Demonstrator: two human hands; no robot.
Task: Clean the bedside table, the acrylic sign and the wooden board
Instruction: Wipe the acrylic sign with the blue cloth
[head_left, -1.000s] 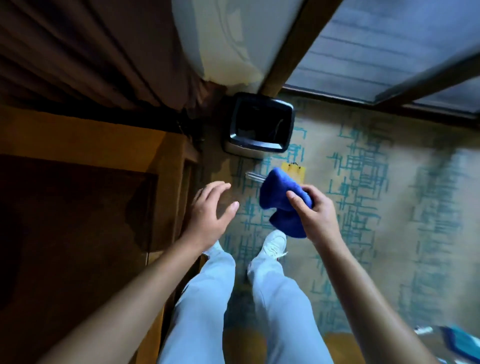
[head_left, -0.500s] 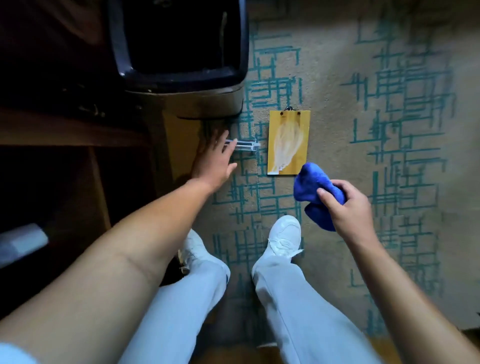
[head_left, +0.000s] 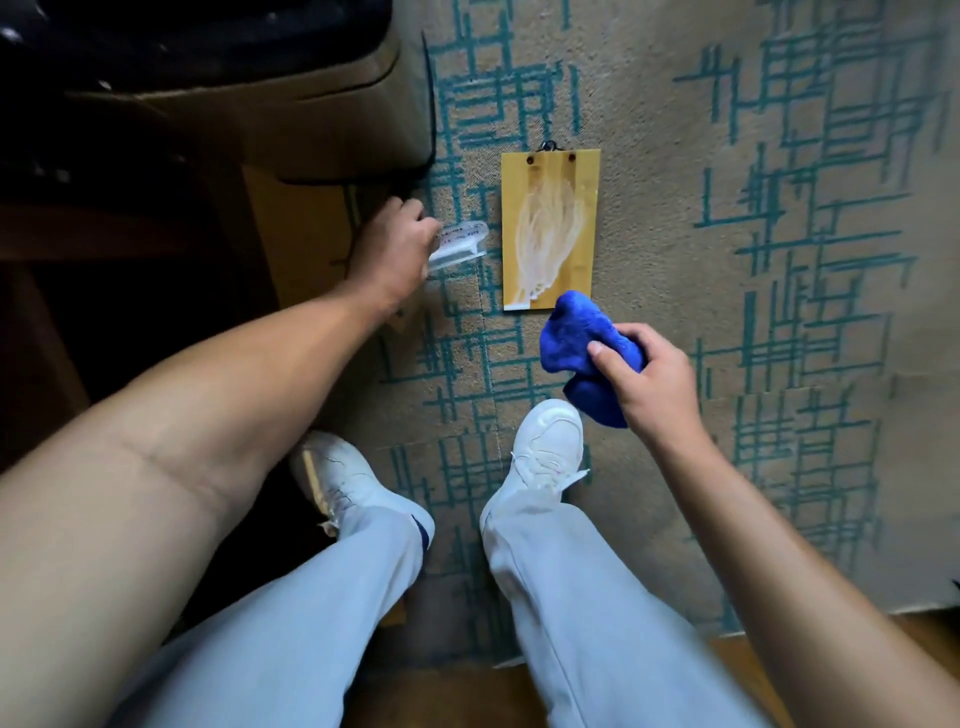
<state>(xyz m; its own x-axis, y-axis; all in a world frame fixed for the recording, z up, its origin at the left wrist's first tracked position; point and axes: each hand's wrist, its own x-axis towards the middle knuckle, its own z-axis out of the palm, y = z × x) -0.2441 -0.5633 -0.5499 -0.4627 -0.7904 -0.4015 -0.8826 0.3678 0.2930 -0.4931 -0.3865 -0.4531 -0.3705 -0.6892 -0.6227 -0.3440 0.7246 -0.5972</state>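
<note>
A yellow wooden board (head_left: 549, 228) lies flat on the patterned carpet, smeared with white streaks. Left of it is a clear acrylic sign (head_left: 460, 244), tilted off the carpet, with my left hand (head_left: 395, 247) closed on its left end. My right hand (head_left: 652, 382) grips a bunched blue cloth (head_left: 582, 343) just below the board's lower right corner, above my right shoe. The bedside table is a dark wooden shape (head_left: 78, 291) at the far left, mostly in shadow.
A bin (head_left: 332, 104) with a dark rim stands on the carpet at the upper left, close behind my left hand. My white shoes (head_left: 545, 452) and pale trousers fill the lower middle. Open carpet (head_left: 779, 260) stretches to the right; wooden floor shows at the bottom edge.
I have bent lower, from facing the bin and bed to looking straight down. My left hand reached the acrylic sign and closed on it, tilting it up. The cloth hand moved near the board.
</note>
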